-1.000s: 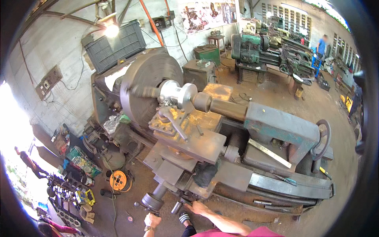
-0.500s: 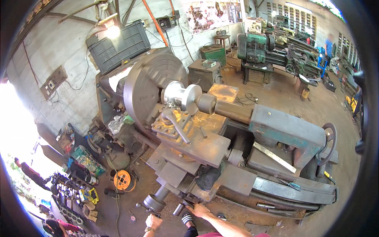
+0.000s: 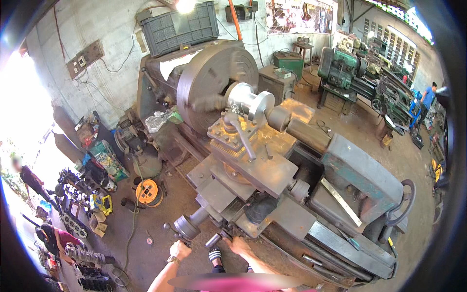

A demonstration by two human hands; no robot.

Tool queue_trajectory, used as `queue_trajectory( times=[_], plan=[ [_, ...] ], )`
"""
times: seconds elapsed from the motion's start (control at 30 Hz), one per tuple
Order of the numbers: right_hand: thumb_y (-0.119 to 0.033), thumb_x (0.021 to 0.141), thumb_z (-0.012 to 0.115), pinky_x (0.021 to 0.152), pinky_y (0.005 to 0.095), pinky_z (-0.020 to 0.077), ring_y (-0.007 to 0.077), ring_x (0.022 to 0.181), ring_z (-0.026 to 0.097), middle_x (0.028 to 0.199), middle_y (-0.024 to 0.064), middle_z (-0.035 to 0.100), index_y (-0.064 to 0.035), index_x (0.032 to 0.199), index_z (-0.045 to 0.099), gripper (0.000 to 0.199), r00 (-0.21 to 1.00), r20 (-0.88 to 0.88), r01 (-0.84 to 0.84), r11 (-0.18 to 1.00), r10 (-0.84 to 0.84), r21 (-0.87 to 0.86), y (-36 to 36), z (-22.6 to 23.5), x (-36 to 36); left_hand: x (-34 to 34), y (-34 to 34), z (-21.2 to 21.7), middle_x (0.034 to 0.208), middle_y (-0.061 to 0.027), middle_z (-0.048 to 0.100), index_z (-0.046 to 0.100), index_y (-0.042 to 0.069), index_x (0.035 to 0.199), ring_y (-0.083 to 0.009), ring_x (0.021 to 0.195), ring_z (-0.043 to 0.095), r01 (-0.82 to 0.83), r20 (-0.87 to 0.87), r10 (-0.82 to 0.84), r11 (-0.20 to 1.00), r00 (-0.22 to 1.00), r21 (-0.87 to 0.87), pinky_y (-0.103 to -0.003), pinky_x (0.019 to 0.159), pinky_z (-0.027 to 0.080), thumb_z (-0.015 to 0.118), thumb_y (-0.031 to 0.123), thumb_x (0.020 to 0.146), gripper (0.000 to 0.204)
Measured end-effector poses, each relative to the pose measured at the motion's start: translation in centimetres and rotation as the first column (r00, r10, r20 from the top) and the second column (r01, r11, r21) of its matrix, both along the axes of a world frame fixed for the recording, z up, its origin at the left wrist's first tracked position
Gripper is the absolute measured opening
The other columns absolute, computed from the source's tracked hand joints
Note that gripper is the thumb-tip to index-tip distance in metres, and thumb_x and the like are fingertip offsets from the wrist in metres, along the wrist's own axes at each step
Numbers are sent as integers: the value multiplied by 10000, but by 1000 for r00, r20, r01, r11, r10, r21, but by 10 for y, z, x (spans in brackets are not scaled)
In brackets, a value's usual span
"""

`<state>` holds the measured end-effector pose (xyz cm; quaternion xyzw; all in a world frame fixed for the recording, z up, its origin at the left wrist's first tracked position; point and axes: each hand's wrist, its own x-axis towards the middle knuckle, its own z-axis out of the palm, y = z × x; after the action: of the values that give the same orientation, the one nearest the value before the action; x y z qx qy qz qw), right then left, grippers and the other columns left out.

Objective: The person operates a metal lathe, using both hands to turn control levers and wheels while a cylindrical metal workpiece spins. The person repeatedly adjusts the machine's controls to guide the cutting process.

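Note:
My left hand (image 3: 180,250), with a wristwatch on the wrist, is closed around the handle of a lathe's cross-slide handwheel (image 3: 187,227). My right hand (image 3: 238,246) grips a dark lever at the carriage front, beside a short metal cylinder handle (image 3: 212,240); its fingertips are partly hidden. Beyond the hands stands the tool post (image 3: 233,127) with its clamping lever (image 3: 244,138). A shiny spool-shaped metal workpiece (image 3: 246,100) sits between the large chuck (image 3: 204,80), which looks blurred as if spinning, and the tailstock centre (image 3: 278,119). Curly metal chips cling near the workpiece.
The tailstock (image 3: 362,175) with its handwheel (image 3: 401,202) is at right. A flat metal bar (image 3: 340,202) leans on its base. An orange reel (image 3: 149,192) and engine parts (image 3: 73,224) lie on the left floor. Other people (image 3: 428,97) are far right and at left.
The view has shifted, so the lathe appears farther right and most of it higher. Both hands stay on the same controls, and more of my forearms shows.

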<state>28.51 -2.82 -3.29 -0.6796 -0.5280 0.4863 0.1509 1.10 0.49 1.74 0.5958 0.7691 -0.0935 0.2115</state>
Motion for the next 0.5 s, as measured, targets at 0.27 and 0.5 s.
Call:
queue_trajectory(
  times=[0.27, 0.5],
  plan=[
    [-602, 898, 468, 902, 509, 484, 476, 1033, 600, 1026, 364, 611, 126, 1030, 637, 758, 998, 65, 9, 998, -5, -58, 8, -4, -8, 2, 0, 3, 911, -239, 686, 707, -19, 861, -366, 897, 675, -19, -2, 19, 1000, 1000, 15, -407, 817, 533, 605, 220, 681, 316],
    [-433, 988, 411, 759, 563, 509, 490, 886, 628, 912, 325, 636, -237, 1417, 389, 472, 996, -10, -86, 985, 89, 149, -8, -10, -4, -4, -2, -2, 922, -230, 687, 705, -10, 873, -358, 908, 671, 2, 34, -2, 1000, 999, 3, -406, 827, 527, 603, 227, 674, 326]
  ],
)
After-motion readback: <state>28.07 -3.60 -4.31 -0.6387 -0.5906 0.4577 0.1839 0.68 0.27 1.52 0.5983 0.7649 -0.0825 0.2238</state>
